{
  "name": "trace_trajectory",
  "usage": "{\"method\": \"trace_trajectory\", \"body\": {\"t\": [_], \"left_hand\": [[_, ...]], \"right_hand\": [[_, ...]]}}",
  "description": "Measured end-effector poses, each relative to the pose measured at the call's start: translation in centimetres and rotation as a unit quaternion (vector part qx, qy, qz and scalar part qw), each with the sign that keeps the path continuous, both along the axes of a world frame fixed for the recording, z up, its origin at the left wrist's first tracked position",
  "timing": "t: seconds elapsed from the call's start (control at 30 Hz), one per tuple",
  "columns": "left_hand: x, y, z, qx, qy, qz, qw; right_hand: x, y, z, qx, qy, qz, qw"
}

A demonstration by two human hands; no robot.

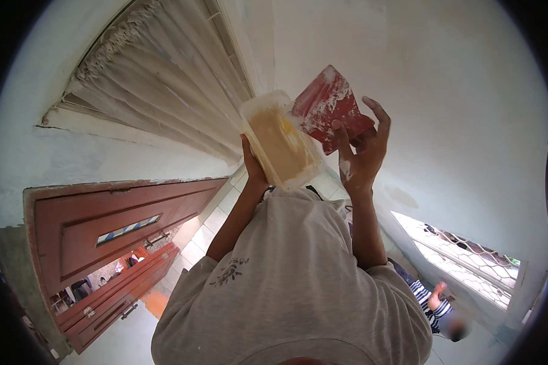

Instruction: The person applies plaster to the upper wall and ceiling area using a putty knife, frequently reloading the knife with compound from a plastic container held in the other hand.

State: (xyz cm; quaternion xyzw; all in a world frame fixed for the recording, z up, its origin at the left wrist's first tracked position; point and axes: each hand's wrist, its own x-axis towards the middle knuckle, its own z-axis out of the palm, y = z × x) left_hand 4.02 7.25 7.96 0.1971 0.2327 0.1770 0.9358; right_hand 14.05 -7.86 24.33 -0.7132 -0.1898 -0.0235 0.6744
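My left hand [255, 164] is closed on the side of a pale translucent plastic tub [274, 143]. The rectangular tub is tilted, with beige and yellowish paste smeared across its inside. Up beside the tub's right edge is a flat red putty spreader [327, 103], streaked with white paste. My right hand [364, 157] grips it near its lower right corner, thumb on the front and some fingers hidden behind it. One finger stretches out past the spreader. White smears show on the right hand.
A pale wall [444, 109] rises in front and to the right. Left stand a gathered curtain [164, 79] and a red-brown door [128, 225]. A window with a wire grille [469, 255] and another person in a striped top [425, 298] are at lower right.
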Motion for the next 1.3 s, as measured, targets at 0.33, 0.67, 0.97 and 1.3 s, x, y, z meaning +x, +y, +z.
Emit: {"method": "trace_trajectory", "body": {"t": [0.33,0.67,0.97,1.3], "left_hand": [[-0.3,0.3,-1.6,0.005,-0.001,0.011,1.0],[-0.1,-0.7,-0.6,-0.001,-0.022,0.021,1.0],[-0.2,-1.4,-0.8,0.022,-0.003,0.003,1.0],[-0.3,-1.5,-0.6,0.022,-0.002,-0.011,1.0]], "right_hand": [[-1.5,1.0,-2.6,-0.355,-0.133,0.154,0.913],[-0.9,1.8,-3.5,-0.014,0.164,0.096,0.982],[-0.9,1.5,-4.0,0.057,0.172,0.07,0.981],[-1.3,1.6,-4.5,0.118,0.234,0.063,0.963]]}}
